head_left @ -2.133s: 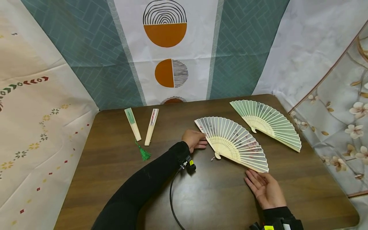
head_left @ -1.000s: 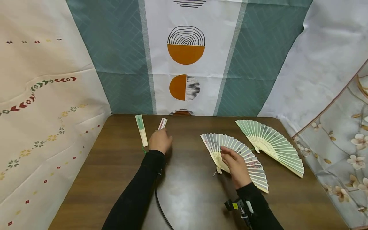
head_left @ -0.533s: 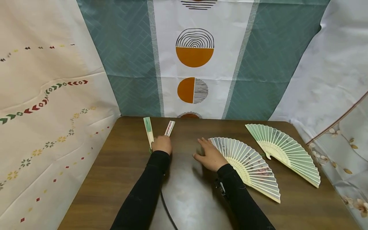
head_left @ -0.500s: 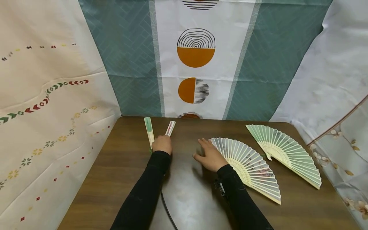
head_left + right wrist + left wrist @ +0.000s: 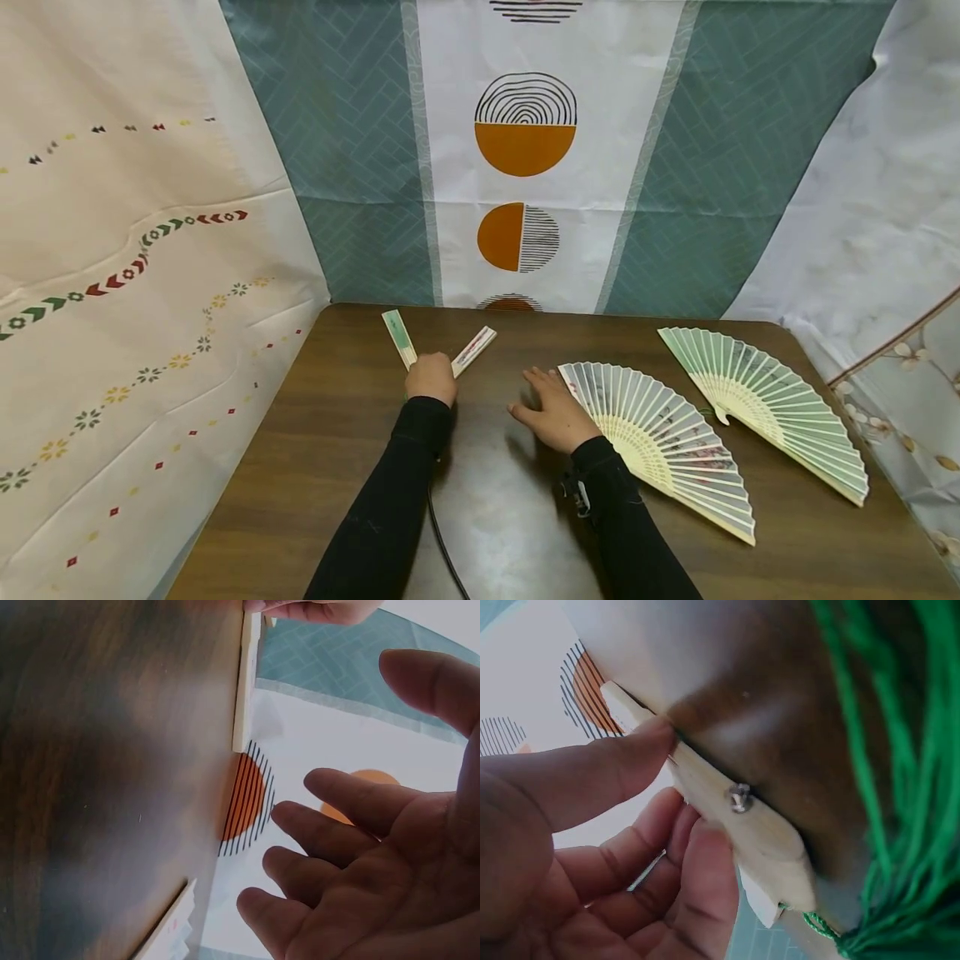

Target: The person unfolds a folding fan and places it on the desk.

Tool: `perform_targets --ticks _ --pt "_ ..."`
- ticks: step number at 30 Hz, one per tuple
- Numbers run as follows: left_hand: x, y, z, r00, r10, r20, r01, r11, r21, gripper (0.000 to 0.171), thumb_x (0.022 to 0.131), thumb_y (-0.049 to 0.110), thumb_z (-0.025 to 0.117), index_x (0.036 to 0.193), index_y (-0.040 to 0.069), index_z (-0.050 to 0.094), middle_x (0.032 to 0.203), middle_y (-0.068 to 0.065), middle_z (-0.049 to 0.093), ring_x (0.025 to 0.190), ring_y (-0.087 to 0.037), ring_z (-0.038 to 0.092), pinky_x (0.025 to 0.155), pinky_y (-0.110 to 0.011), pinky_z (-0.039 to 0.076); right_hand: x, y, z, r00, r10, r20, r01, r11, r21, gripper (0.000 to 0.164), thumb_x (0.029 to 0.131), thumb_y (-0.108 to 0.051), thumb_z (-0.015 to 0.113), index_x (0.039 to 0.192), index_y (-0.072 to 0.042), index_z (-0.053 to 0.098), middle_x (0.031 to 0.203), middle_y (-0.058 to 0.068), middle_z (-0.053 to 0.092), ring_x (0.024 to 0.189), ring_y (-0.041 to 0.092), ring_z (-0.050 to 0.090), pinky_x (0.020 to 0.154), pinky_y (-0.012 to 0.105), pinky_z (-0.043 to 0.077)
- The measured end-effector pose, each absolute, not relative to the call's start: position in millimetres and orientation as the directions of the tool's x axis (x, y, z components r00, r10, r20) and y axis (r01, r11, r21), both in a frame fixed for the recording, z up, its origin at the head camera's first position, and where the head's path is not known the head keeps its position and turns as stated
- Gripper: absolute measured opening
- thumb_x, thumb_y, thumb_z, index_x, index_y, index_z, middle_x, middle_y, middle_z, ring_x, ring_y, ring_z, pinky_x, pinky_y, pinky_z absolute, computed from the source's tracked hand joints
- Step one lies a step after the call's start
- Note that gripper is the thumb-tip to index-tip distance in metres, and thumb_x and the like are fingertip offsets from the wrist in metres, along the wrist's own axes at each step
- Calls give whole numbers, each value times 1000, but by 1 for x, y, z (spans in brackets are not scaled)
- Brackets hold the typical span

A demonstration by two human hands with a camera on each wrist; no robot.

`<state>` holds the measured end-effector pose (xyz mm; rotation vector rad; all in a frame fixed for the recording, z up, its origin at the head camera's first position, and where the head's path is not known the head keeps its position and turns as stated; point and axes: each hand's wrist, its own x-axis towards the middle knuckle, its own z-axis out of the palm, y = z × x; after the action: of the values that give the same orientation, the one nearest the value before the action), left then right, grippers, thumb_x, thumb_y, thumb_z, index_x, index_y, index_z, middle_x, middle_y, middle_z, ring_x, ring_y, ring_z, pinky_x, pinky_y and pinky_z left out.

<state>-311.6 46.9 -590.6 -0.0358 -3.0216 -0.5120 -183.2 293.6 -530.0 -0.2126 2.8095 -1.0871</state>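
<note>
My left hand (image 5: pixel 432 378) pinches a folded hand fan (image 5: pixel 474 351) with a pale printed end, near its riveted end, between thumb and fingers. The left wrist view shows the rivet on the folded fan's pale wooden guard (image 5: pixel 739 799) at close range. A second folded fan (image 5: pixel 400 337), green at its far end, lies beside that hand, its lower end hidden. Its green tassel (image 5: pixel 900 787) hangs near the fingers. My right hand (image 5: pixel 558 410) hovers with spread fingers, holding nothing, beside the spread white fan (image 5: pixel 660 442) and partly in front of it.
A spread green fan (image 5: pixel 765 408) lies beyond the white one, near the right edge of the wooden table (image 5: pixel 300 467). Patterned cloth (image 5: pixel 352 150) hangs behind the table. A black cable (image 5: pixel 444 542) runs from beneath the left sleeve.
Earlier, both hands were at the spread white fan; the left hand went left to the folded fans. The gripped fan has swung rightward at its far end. The right hand moved left.
</note>
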Motion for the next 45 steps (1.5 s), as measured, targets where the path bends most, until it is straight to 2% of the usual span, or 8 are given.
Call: perform_targets --ticks 10,15,18,21,28,34,39,45 --pt "-320 32 -590 -997 69 45 80 933 350 24 90 25 96 86 8 81 92 -17 84 82 -39 82 71 -56 71 -170 281 -473 -982 -149 -113 -29 721 -692 76 112 -39 68 173 -1 43 185 25 34 177 48 18 145 69 21" --pt "-305 24 -578 -989 149 -1 125 837 533 46 100 32 91 65 14 66 64 0 62 62 -22 63 59 -39 57 -171 280 -473 -986 -127 -105 -11 685 -728 72 114 -36 66 173 -2 44 185 23 35 176 46 23 145 69 24" --pt "-277 33 -542 -974 219 -58 110 681 724 32 106 24 84 81 8 70 71 -1 63 62 -18 59 58 -32 51 -169 281 -471 -993 -81 -88 15 648 -762 70 115 -36 66 173 -4 44 183 24 39 173 48 32 140 70 34" --pt "-250 50 -506 -935 340 -99 69 447 892 16 109 15 79 108 -1 75 88 -8 74 69 -15 66 66 -29 60 -168 284 -469 -998 -9 -56 41 571 -820 67 116 -35 66 172 -5 46 179 24 46 167 49 43 136 67 42" --pt "-227 81 -473 -806 581 -110 -14 167 986 33 110 4 74 142 -1 69 94 -2 79 73 -11 67 73 -31 63 -161 291 -457 -991 131 36 -4 242 -970 52 116 -20 69 162 0 57 159 27 66 139 42 73 114 47 67" --pt "-224 95 -462 -735 669 -108 31 192 981 25 111 9 74 135 0 72 101 -11 82 78 -13 71 74 -42 69 -158 296 -449 -963 269 32 -12 78 -997 41 112 -9 73 150 4 67 125 30 79 87 7 81 77 25 72" --pt "-223 108 -456 -804 591 -69 97 245 965 23 115 24 72 129 8 81 111 -12 81 89 -16 75 82 -43 72 -159 296 -448 -960 280 30 -7 81 -997 34 109 -7 77 140 6 71 110 22 82 82 4 80 76 25 72" --pt "-223 121 -455 -850 526 -14 123 223 967 16 112 15 76 122 4 82 108 -15 80 93 -18 78 86 -41 74 -160 298 -447 -959 281 22 -3 70 -998 34 108 -4 77 140 8 73 107 18 82 80 6 80 77 27 73"
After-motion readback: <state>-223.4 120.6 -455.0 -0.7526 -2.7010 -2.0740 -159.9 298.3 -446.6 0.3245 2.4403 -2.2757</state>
